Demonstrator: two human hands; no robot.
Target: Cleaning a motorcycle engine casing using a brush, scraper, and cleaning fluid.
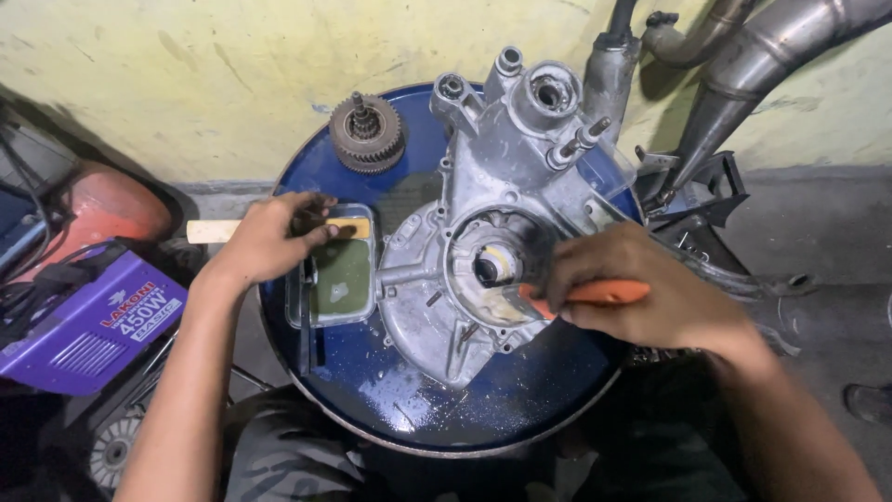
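On top of one blue drum lid (372,390), at its centre and toward 1 o'clock, lies one aluminium engine crankcase half (492,186); its finish is dull silver-grey, cast, with ribbed webs, several bolt bosses around the rim, and one large round bore at its middle; two threaded studs project at its 1 o'clock corner.

Right hand (641,297): closed around one orange-handled tool (599,293); the tool tip lies at the 4 o'clock edge of the bore; the tip is blurred, so its kind cannot be told.

Left hand (269,237): at 9 o'clock of the casing; fingers curled narrow over the 11 o'clock corner of one rectangular metal tray (344,279); the tray holds greenish liquid; one pale wooden handle (212,231) passes under the hand; whether the fingers grip it cannot be told.

Count of other items: one gear cluster (368,133), brown with grime, at 11 o'clock on the lid, standing apart from the casing; one purple machine box (88,325) at 9 o'clock, off the drum; two exhaust pipes (771,56) at 1 o'clock against one yellow wall (186,74).

Lid surface: wet, with scattered debris toward 6 o'clock.
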